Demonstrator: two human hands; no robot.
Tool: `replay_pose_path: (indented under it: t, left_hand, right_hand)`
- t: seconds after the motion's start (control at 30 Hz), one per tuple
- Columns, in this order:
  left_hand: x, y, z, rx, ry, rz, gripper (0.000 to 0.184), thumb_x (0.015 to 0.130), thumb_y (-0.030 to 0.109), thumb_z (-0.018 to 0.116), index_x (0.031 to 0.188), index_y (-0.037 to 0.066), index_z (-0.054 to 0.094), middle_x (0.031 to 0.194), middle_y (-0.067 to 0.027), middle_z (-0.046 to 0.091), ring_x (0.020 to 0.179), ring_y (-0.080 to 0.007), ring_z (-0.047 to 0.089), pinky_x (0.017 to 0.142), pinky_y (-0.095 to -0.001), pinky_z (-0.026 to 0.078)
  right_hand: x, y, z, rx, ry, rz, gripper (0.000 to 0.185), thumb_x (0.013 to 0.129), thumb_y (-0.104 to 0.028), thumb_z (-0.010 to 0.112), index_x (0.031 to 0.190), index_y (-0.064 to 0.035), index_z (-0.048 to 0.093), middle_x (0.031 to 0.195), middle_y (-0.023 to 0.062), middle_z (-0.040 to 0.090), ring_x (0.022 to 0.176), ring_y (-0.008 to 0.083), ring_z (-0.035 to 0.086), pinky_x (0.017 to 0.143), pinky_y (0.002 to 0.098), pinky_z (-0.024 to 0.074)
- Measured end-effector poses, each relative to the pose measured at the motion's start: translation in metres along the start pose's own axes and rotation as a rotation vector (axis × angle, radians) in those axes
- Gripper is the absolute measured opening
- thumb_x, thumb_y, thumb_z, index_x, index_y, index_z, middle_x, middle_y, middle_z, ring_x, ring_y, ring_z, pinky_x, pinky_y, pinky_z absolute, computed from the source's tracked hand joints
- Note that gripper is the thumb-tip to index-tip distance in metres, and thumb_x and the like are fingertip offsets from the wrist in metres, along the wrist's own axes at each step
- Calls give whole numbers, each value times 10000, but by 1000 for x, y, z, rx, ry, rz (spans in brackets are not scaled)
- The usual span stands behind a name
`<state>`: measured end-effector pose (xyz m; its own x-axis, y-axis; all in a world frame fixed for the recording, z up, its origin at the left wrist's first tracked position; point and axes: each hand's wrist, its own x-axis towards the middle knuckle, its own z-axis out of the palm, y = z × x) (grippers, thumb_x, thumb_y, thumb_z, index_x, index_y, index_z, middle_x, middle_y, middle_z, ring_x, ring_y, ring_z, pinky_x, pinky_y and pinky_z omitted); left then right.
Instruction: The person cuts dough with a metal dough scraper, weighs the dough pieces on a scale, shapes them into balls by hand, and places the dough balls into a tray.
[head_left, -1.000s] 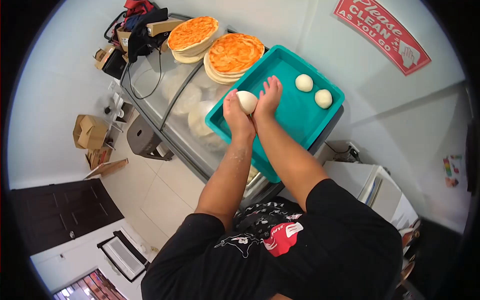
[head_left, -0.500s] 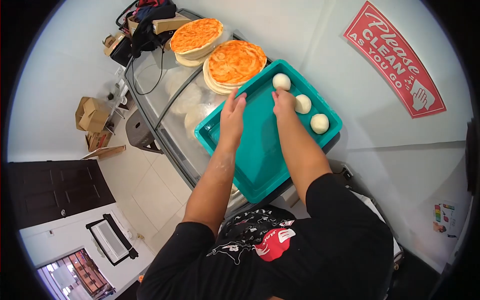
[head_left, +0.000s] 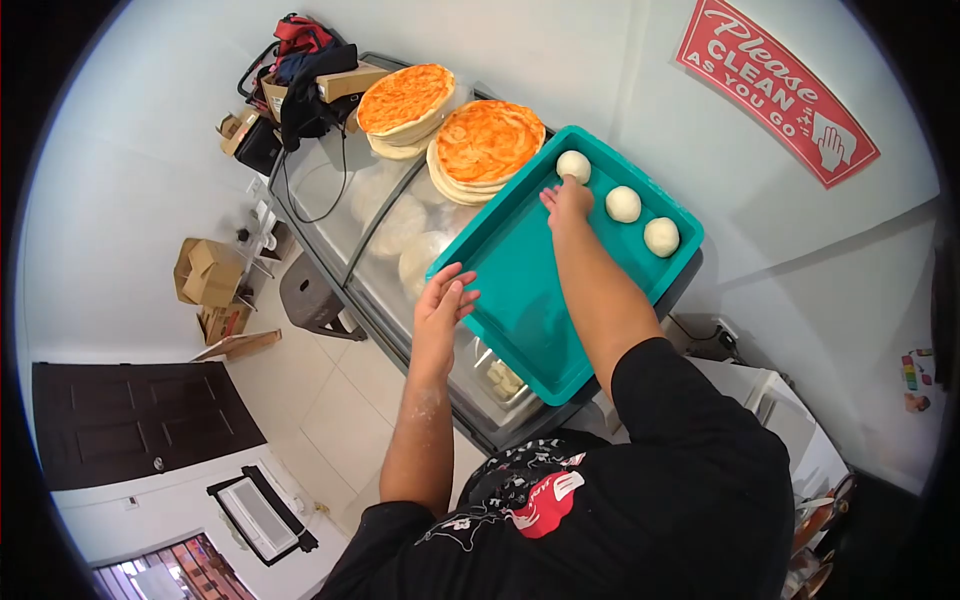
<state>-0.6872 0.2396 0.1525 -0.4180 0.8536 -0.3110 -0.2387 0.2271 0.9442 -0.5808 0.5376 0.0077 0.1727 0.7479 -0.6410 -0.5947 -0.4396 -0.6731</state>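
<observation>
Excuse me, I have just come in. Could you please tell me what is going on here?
A person is handling dough balls at a green tray. The right hand is at one dough ball near the tray's far corner, seemingly touching it. Two other balls lie beside it in a row. The left hand holds nothing visible, near the tray's left edge. Beyond the tray stand two stacks of flat dough rounds, topped with orange sauce.
</observation>
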Motion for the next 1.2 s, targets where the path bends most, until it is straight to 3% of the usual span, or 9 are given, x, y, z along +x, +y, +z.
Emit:
replay_pose_path:
  t: [0.07, 0.2, 0.33, 0.43, 0.67, 0.93, 1.0, 1.03, 1.2]
  left_hand:
    - [-6, 0, -11, -12, 17, 3, 419, 1068, 253, 544, 1432, 48, 512, 1322, -118, 655, 1060, -168, 666, 906, -310, 515]
    - [-12, 1, -20, -18, 48, 18, 407, 1065, 249, 546, 1420, 52, 518, 1308, -114, 664, 1050, -163, 670, 908, -307, 509]
    - [-25, 11, 1, -37, 0, 59, 408, 1060, 243, 550, 1419, 51, 520, 1301, -114, 670, 1058, -169, 666, 918, -310, 502]
    - [-45, 23, 29, -27, -106, 117, 377, 1053, 212, 556, 1387, 37, 548, 1288, -117, 678, 1073, -173, 661, 937, -315, 496]
    - [-143, -20, 125, -74, -602, 408, 301, 1038, 148, 573, 1301, 7, 614, 1259, -122, 693, 1114, -176, 647, 974, -317, 485]
    - [-307, -93, 184, 36, -1231, 41, 283, 1027, 136, 596, 1273, 2, 635, 1222, -112, 710, 1079, -153, 648, 966, -298, 481]
    - [-336, -109, 198, 179, -1281, -46, 283, 1024, 144, 605, 1269, 6, 642, 1208, -97, 717, 1052, -145, 651, 954, -293, 482]
    - [-350, -120, 207, 188, -1304, -44, 283, 1024, 144, 605, 1269, 6, 642, 1208, -97, 717, 1052, -145, 651, 954, -293, 482]
    - [-393, -171, 283, 443, -1401, 83, 265, 1017, 142, 616, 1244, 11, 660, 1155, -75, 726, 990, -132, 650, 916, -275, 491]
  right_hand:
    - [5, 5, 5, 129, -26, 46, 412, 912, -119, 641, 1290, 19, 553, 1109, 189, 629, 904, 327, 669, 832, 471, 606]
    - [36, 2, -4, -326, 28, -264, 439, 946, -134, 619, 1347, 6, 509, 1270, 178, 570, 989, 344, 649, 944, 523, 562]
    - [-51, -24, -40, 32, -244, 63, 421, 1008, -207, 577, 1376, -20, 491, 1388, 173, 555, 1171, 363, 605, 1013, 544, 507]
    - [-149, -48, -117, 93, -729, 227, 447, 1051, -369, 536, 1363, -49, 519, 1380, 173, 599, 1220, 353, 600, 995, 516, 508]
    - [-320, -46, -317, 53, -634, 189, 469, 1067, -479, 486, 1224, -55, 613, 1239, 133, 688, 1067, 293, 674, 888, 428, 521]
    - [-432, -63, -617, -325, 180, -462, 345, 1046, -394, 562, 1141, -81, 674, 1090, 86, 735, 1008, 288, 689, 870, 403, 524]
    - [-445, -70, -688, -1029, 716, -640, 168, 950, -235, 641, 1033, -98, 691, 1082, 122, 721, 990, 326, 672, 874, 419, 514]
    - [-440, -73, -711, -1013, 737, -640, 168, 950, -235, 641, 1033, -98, 691, 1082, 122, 721, 990, 326, 672, 874, 419, 514]
    - [-377, -129, -763, -1585, 406, -1458, 317, 809, -27, 617, 1117, -56, 688, 1090, 175, 717, 1083, 394, 651, 940, 483, 510]
